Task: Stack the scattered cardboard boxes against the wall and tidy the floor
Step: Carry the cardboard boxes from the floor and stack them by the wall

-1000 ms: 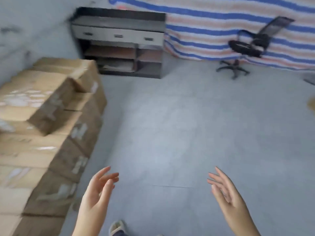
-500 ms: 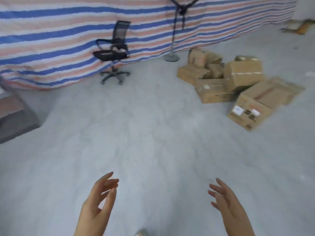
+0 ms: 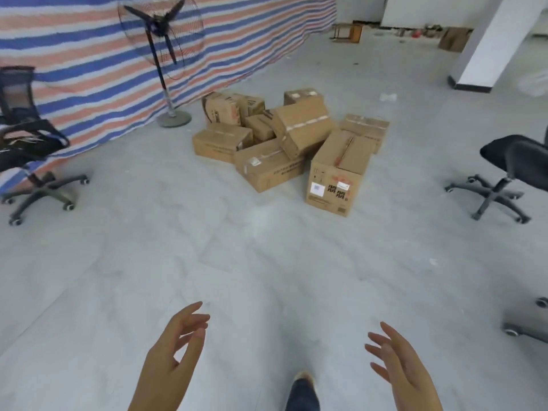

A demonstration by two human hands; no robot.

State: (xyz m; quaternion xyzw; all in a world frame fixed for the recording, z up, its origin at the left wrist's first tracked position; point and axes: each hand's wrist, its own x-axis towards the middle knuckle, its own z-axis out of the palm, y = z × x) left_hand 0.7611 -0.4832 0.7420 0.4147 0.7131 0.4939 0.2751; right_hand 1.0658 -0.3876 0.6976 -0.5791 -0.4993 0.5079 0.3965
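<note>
left hand [image 3: 172, 360] and right hand [image 3: 406, 372] hang near, fingers spread wide, holding nothing; scattered brown cardboard boxes [image 3: 292, 143] lie far ahead.

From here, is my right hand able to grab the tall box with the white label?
Probably not yet. The right hand is open and empty, and a wide stretch of bare floor separates it from the tall box. Nothing blocks the path, so walking closer should do.

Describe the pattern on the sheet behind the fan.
Blue, red and white stripes on the sheet, seen in the head view.
</note>
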